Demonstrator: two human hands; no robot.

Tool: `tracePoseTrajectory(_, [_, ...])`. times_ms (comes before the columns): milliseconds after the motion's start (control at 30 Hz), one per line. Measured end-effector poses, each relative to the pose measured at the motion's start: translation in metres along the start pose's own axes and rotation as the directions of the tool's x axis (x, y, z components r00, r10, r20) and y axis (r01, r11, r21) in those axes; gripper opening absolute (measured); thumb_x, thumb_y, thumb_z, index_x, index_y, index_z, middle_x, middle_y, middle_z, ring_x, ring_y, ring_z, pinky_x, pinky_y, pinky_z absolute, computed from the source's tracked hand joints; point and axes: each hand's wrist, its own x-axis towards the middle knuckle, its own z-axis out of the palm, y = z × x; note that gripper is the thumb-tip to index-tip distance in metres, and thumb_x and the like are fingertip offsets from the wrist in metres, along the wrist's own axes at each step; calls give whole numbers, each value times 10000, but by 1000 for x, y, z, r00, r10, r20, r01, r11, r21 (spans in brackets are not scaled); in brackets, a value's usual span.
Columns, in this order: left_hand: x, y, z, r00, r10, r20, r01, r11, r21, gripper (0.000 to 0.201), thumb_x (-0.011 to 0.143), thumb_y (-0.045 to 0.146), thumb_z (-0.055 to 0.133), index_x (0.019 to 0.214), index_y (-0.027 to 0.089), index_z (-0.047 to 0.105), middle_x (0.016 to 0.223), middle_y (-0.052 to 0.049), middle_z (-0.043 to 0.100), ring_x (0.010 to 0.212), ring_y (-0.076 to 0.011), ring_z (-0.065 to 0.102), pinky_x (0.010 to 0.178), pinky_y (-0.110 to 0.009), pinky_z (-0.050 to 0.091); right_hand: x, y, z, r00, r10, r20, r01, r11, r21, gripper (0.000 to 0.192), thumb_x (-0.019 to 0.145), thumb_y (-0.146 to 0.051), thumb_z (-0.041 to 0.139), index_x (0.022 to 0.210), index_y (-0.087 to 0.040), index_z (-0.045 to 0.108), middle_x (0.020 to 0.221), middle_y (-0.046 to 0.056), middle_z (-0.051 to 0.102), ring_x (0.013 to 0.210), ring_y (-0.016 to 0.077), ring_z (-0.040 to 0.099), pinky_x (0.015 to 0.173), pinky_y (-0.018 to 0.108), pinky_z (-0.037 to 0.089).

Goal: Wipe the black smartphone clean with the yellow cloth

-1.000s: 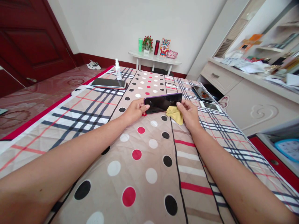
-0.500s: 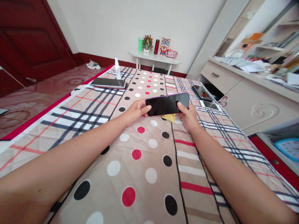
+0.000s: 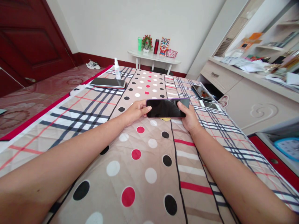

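Fingers (image 3: 146, 109) of both hands grip the dark phone (image 3: 167, 108) by its ends; a yellow cloth (image 3: 165, 119) lies just beneath.

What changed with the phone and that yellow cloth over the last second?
The phone, tilted up earlier, has been laid flatter and lower, screen up, so it now hides nearly all of the yellow cloth. The left hand and right hand kept their grip on its ends. The other phones and the spray bottle stayed put.
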Motion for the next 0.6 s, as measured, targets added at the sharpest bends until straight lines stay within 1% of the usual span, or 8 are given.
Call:
tracePoseTrajectory(67, [-1, 2, 0, 1000, -18, -3, 18, 1000, 6, 582, 691, 623, 863, 891, 119, 651, 688, -7, 583, 570, -66, 442, 538, -183, 341, 2, 3, -5, 995, -92, 27, 94, 989, -117, 585, 641, -571, 884, 991, -136, 712, 1049, 60, 702, 880, 140, 643, 834, 262, 558])
tracePoseTrajectory(133, [-1, 4, 1, 999, -37, -7, 37, 999, 10, 569, 691, 615, 865, 866, 111, 667, 673, -8, 583, 564, -62, 440, 534, -179, 335, 2, 2, -7, 981, -193, 34, 196, 959, -207, 578, 673, -529, 874, 1089, -156, 725, 1104, 59, 691, 933, 140, 638, 858, 258, 550])
tracePoseTrajectory(233, [-2, 7, 1, 998, -61, -21, 61, 998, 4, 571, 683, 627, 870, 815, 110, 666, 658, -8, 590, 564, -62, 467, 541, -175, 359, 1, -4, -3, 956, -292, 0, 284, 930, -232, 635, 676, -473, 862, 1225, -201, 695, 1191, 54, 663, 983, 153, 633, 853, 268, 549])
tracePoseTrajectory(300, [-2, 7, 0, 997, -71, -43, 71, 997, -8, 592, 678, 653, 867, 792, 110, 662, 687, -22, 624, 582, -63, 506, 568, -172, 400, 1, -11, -1, 949, -312, -49, 295, 931, -216, 604, 662, -458, 849, 1184, -197, 696, 1173, 58, 659, 948, 150, 624, 813, 268, 544])
tracePoseTrajectory(367, [-1, 6, -1, 994, -78, -73, 77, 997, -18, 609, 676, 666, 868, 841, 108, 687, 747, -50, 674, 637, -79, 572, 604, -169, 437, 5, -18, -3, 940, -322, -110, 297, 934, -197, 556, 627, -441, 845, 1094, -175, 699, 1110, 61, 661, 907, 143, 613, 794, 269, 538])
tracePoseTrajectory(467, [0, 4, -3, 989, -89, -114, 87, 996, -20, 643, 658, 639, 898, 987, 114, 726, 803, -77, 714, 716, -107, 638, 632, -166, 463, 17, -29, -19, 913, -301, -274, 267, 951, -154, 516, 578, -368, 827, 1019, -145, 680, 989, 53, 655, 836, 135, 606, 768, 284, 535])
tracePoseTrajectory(533, [0, 4, -2, 987, -97, -126, 97, 995, -12, 627, 649, 607, 917, 988, 112, 733, 784, -74, 712, 705, -104, 635, 631, -164, 465, 27, -34, -38, 851, -292, -437, 239, 955, -174, 460, 587, -271, 777, 1010, -119, 677, 929, 45, 642, 799, 121, 598, 753, 272, 525])
tracePoseTrajectory(600, [-1, 5, -2, 986, -105, -128, 106, 994, -1, 583, 655, 579, 920, 945, 107, 735, 765, -69, 707, 683, -95, 624, 630, -163, 464, 36, -36, -60, 757, -294, -583, 192, 954, -231, 369, 614, -178, 717, 972, -97, 674, 915, 40, 636, 790, 99, 589, 770, 255, 516])
